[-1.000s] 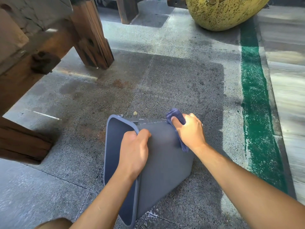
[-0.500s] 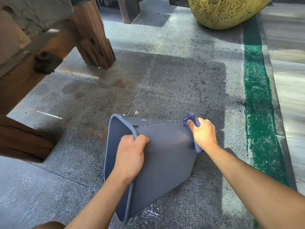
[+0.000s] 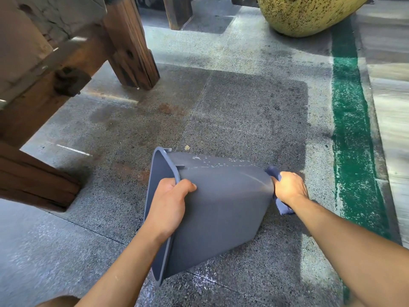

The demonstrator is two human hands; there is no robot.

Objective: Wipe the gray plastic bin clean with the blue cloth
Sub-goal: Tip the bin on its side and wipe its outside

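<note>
The gray bin (image 3: 221, 207) lies tipped on its side on the stone floor (image 3: 243, 111). The left hand (image 3: 168, 204) grips its rim, fingers curled over; the right hand (image 3: 288, 188) clutches the blue cloth (image 3: 282, 207) against the bin's base end.

Open floor (image 3: 243, 111) lies ahead of the bin (image 3: 221, 207); wooden bench legs (image 3: 130, 47) crowd the left; a speckled pot (image 3: 305, 14) far ahead.
</note>
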